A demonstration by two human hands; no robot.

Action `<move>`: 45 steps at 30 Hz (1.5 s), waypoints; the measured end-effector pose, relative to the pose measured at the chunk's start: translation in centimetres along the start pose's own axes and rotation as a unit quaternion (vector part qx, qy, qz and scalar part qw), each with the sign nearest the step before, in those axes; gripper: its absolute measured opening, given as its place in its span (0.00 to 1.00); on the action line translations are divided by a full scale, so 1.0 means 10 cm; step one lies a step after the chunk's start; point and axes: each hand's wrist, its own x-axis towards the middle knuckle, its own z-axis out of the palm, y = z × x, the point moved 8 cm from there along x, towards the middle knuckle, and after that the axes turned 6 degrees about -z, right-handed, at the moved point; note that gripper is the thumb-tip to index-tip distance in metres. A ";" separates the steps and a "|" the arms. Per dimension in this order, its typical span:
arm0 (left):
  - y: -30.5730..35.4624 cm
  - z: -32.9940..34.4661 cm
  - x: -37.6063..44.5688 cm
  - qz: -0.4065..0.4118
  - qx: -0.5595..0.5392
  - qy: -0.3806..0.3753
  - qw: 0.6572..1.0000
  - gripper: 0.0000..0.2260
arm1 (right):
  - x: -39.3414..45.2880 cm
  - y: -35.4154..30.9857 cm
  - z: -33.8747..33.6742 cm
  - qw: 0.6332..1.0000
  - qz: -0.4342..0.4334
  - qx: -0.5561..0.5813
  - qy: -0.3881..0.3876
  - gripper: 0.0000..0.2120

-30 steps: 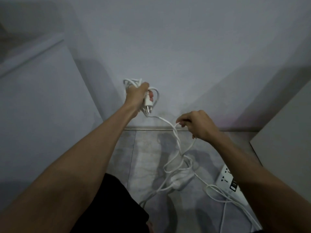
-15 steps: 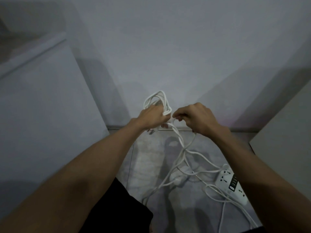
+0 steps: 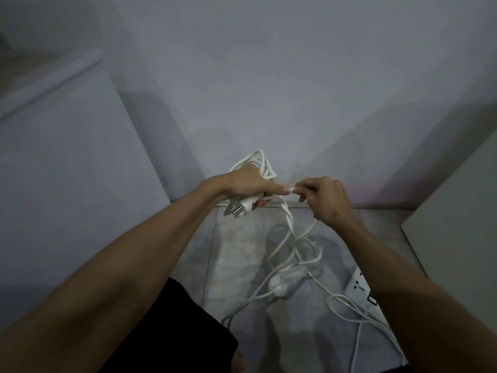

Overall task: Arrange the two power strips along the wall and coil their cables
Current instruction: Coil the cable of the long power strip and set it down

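My left hand (image 3: 246,184) grips a bundle of white cable loops (image 3: 258,162) and the cable's plug (image 3: 239,208), whose metal pins point down-left. Just to its right, my right hand (image 3: 326,200) pinches the same white cable. From both hands the cable hangs down to a white power strip (image 3: 287,285) that is lifted slightly over the grey tile floor. A second white power strip (image 3: 363,289) lies on the floor at the right, partly hidden by my right forearm, with its own cable (image 3: 347,310) looped loosely beside it.
A pale wall (image 3: 269,90) stands straight ahead, meeting the floor at a skirting line. A white panel (image 3: 67,170) closes the left side and a grey cabinet side (image 3: 462,224) the right. My dark-clad leg (image 3: 174,332) is at the bottom.
My left hand came down from high on the wall with the loops and plug, and my right hand moved up to meet it. The cable's slack shifted and the lower strip swung right.
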 end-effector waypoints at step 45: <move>-0.33 0.04 -0.30 -0.037 -0.078 -0.080 0.993 0.15 | -0.16 0.56 0.21 0.993 -0.034 -0.088 -0.066 0.14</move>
